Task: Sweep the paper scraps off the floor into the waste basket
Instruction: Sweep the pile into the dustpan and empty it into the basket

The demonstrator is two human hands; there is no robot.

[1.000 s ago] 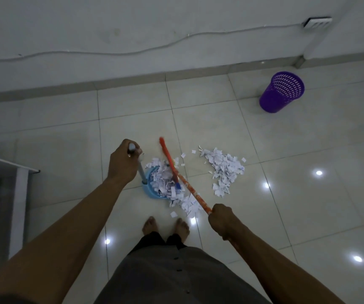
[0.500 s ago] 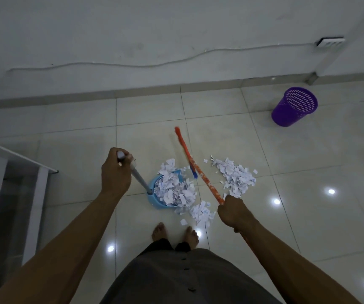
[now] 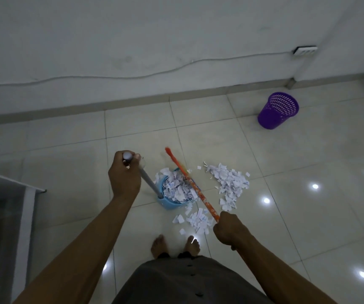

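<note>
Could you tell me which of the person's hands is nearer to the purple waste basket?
Right. The right hand, gripping the broom, is below-left of the basket; the left hand, on the dustpan handle, sits farther left.

One broom (image 3: 191,183), one dustpan (image 3: 165,203), one basket (image 3: 272,120), three scrap heaps (image 3: 231,183)

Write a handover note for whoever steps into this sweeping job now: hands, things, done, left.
Left hand: grip on the grey dustpan handle.
Right hand: grip on the orange broom.
Blue dustpan sits on the floor, heaped with scraps. A loose pile lies to its right, a smaller pile by the feet. Purple waste basket stands apart, near the wall.
Done: part swept in.
Left: sweep both piles, empty into the basket.
</note>
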